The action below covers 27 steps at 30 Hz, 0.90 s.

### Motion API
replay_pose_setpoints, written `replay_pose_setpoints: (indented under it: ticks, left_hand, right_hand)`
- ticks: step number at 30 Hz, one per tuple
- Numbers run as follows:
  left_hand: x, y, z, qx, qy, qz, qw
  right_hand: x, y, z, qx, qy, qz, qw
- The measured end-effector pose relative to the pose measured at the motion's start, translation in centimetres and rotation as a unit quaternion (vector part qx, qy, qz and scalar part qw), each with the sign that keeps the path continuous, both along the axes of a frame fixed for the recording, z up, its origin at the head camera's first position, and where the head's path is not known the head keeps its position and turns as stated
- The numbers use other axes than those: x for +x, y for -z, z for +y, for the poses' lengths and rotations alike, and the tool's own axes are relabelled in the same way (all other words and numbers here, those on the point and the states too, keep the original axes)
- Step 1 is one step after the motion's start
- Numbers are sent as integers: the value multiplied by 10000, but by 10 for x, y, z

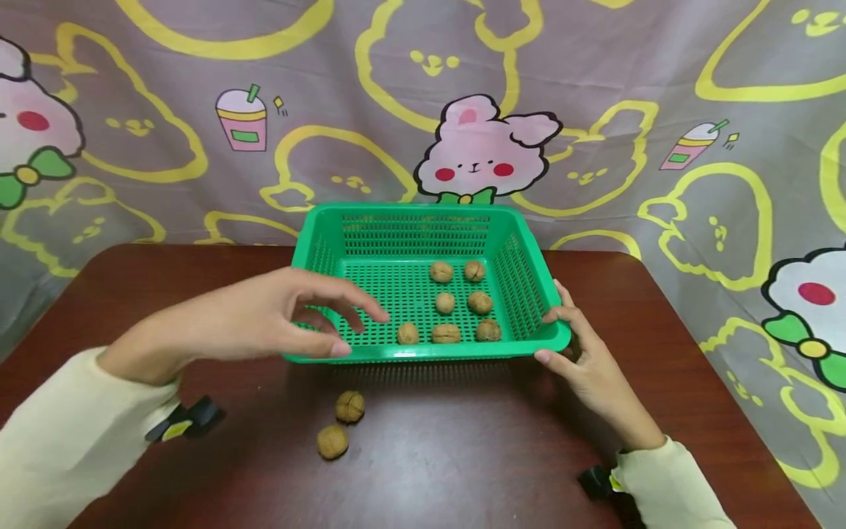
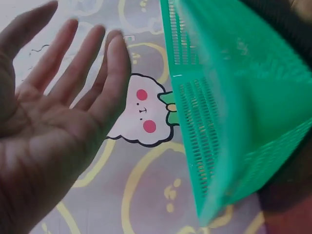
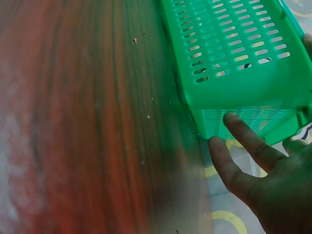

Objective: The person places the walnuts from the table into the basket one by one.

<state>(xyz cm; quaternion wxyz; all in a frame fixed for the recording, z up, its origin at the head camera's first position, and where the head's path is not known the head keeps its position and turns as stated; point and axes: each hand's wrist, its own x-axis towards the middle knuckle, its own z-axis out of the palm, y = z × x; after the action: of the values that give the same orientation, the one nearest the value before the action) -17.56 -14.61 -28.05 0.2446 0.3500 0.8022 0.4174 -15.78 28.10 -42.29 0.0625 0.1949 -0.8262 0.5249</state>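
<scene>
A green plastic basket (image 1: 416,353) stands on the table with several walnuts (image 1: 446,333) on the right side of its floor. My left hand (image 1: 264,316) hovers over its front left corner, fingers loosely bent and apart, holding nothing; the left wrist view shows the bare palm (image 2: 53,117). With thumb and fingers, my right hand (image 1: 591,364) grips the basket's front right corner. In the right wrist view two spread fingers (image 3: 253,146) reach along the basket's outer wall (image 3: 234,90). Two more walnuts, one (image 1: 349,406) behind the other (image 1: 333,442), lie on the table before the basket.
The dark reddish-brown table (image 1: 449,455) carries the basket toward its back edge. Close behind hangs a grey cloth (image 1: 370,95) with cartoon rabbits and yellow outlines, which also runs down the right side.
</scene>
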Motion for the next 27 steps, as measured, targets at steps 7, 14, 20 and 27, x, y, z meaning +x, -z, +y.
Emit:
replay_pose_setpoints:
  ticks: [7, 14, 20, 27]
  left_hand:
    - [51, 44, -28, 1179, -998, 88, 9880]
    - [81, 101, -39, 1648, -1721, -509, 9699]
    - [93, 130, -40, 1329, -2247, -1063, 9595]
    - [101, 158, -39, 1547, -2236, -1098, 9560]
  right_hand:
    - [0, 1, 0, -71, -29, -37, 10000]
    - [-1, 1, -1, -61, -27, -87, 9999]
    - [-1, 0, -1, -51, 2, -54, 10000]
    - [-2, 0, -1, -118, -38, -77, 9999]
